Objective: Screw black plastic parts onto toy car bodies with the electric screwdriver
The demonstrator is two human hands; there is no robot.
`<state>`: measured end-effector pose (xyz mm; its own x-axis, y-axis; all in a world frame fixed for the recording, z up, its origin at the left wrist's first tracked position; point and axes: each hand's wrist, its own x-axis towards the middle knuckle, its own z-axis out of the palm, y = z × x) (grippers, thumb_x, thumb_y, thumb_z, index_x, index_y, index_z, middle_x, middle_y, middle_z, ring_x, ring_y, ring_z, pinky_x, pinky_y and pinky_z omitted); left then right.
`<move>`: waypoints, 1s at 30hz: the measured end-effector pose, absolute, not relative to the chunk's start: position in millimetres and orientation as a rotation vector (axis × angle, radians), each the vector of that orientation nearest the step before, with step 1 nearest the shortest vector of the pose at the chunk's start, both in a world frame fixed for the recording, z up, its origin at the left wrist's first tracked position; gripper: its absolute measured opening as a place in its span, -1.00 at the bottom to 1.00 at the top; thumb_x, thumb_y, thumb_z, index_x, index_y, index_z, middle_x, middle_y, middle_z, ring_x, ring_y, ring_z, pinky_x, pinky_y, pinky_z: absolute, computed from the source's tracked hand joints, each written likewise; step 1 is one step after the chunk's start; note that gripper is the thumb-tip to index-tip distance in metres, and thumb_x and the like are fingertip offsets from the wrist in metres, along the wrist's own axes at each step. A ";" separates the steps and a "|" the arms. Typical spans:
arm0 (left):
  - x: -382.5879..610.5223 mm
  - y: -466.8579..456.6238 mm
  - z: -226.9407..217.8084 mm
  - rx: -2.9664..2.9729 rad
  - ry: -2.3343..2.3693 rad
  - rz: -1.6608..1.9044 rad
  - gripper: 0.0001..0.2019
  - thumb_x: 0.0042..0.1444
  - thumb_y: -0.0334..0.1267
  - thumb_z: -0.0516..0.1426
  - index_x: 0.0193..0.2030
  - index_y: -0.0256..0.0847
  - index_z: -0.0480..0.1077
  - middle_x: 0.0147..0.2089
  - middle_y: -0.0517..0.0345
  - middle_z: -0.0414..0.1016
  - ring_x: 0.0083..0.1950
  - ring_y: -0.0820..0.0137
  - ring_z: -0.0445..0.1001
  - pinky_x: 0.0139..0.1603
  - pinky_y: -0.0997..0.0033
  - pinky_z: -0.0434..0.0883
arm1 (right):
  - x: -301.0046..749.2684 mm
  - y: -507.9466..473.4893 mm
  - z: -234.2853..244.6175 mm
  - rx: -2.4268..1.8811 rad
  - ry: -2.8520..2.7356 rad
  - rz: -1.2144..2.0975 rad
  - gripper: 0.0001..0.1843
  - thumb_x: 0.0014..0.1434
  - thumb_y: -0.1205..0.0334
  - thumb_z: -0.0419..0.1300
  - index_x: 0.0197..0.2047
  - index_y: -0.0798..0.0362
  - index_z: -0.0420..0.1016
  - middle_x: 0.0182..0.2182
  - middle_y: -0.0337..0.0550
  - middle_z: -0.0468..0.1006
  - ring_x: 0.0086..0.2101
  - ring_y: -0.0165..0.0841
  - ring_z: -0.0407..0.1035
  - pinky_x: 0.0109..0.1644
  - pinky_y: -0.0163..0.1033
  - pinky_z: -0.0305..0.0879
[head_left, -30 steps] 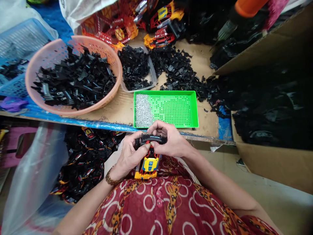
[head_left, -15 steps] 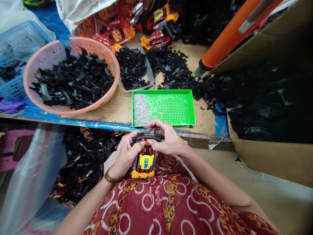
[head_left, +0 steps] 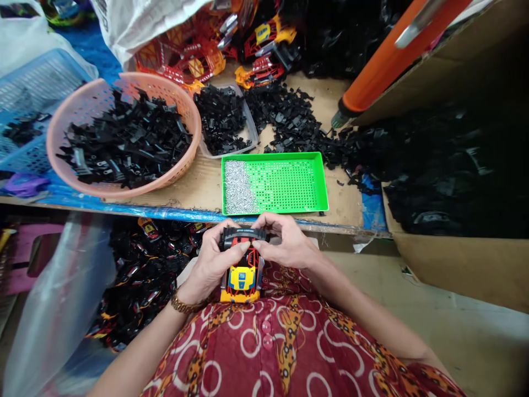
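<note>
A red and yellow toy car body [head_left: 242, 272] sits in my lap, nose toward me. My left hand [head_left: 211, 261] grips its left side, thumb on top. My right hand [head_left: 288, 243] is closed on a black spoiler piece [head_left: 243, 234] that lies across the far end of the car. Both hands hover just below the table's front edge.
On the table stand a green perforated tray [head_left: 289, 182] with small silver screws [head_left: 236, 187], a pink basket [head_left: 103, 187] of black parts, a clear tub [head_left: 251, 128] of black parts, loose black pieces [head_left: 295, 121], red toy frames [head_left: 190, 55] and an orange tube [head_left: 384, 60]. Finished cars [head_left: 136, 275] lie below left.
The spoiler piece has settled lower onto the car's far end, and both hands with the car have shifted slightly left. The orange tube came into view at upper right.
</note>
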<state>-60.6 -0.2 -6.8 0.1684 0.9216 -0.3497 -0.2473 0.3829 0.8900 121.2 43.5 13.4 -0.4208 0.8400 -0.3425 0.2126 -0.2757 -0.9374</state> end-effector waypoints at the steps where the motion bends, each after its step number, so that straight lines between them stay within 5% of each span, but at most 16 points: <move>1: -60.2 0.3 -6.3 0.796 1.086 0.970 -0.71 0.04 -0.16 0.40 -0.34 -0.20 0.38 -0.42 0.32 0.30 -0.43 0.53 0.18 -0.41 0.56 0.25 | 121.1 43.3 13.3 -1.305 -1.495 1.743 -0.72 -0.11 0.06 0.22 -0.35 0.05 0.39 -0.45 -0.27 0.43 -0.42 -0.43 0.24 -0.28 -0.22 0.22; 26: -55.1 4.2 6.4 0.998 1.279 0.928 -0.70 -0.08 -0.26 0.33 -0.53 -0.17 0.23 -0.53 0.35 0.16 -0.47 0.51 0.07 -0.48 0.52 0.12 | 108.5 31.5 10.9 -1.312 -1.411 1.619 -0.82 -0.22 0.19 0.17 -0.50 -0.01 0.23 -0.56 -0.38 0.27 -0.49 -0.48 0.11 -0.40 -0.28 0.07; 30: -57.7 4.0 -2.8 0.917 1.254 0.940 -0.70 -0.02 -0.21 0.35 -0.48 -0.19 0.28 -0.49 0.34 0.21 -0.45 0.52 0.12 -0.45 0.55 0.20 | 109.8 28.6 5.3 -1.302 -1.501 1.582 -0.82 -0.09 0.21 0.19 -0.35 0.02 0.33 -0.45 -0.30 0.40 -0.42 -0.42 0.25 -0.31 -0.23 0.25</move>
